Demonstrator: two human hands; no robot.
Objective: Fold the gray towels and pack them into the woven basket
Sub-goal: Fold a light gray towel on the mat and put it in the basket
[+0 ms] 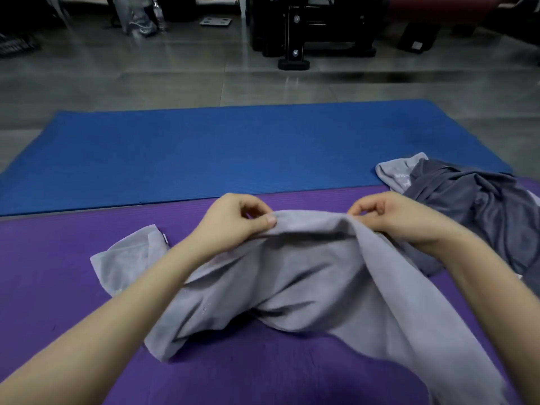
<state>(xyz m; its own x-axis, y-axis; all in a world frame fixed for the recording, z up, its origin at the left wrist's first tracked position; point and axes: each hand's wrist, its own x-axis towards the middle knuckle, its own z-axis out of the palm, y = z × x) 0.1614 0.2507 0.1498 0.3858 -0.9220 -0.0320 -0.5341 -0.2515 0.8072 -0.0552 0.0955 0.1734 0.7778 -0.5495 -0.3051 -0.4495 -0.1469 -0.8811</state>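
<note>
I see my left hand (233, 220) and right hand (385, 217) each pinching the far edge of a light gray towel (292, 282), lifting it off the purple mat (58, 273). The rest of the towel sags onto the mat toward me. A darker gray towel (473, 211) lies crumpled to the right, partly over the blue mat (204, 153).
</note>
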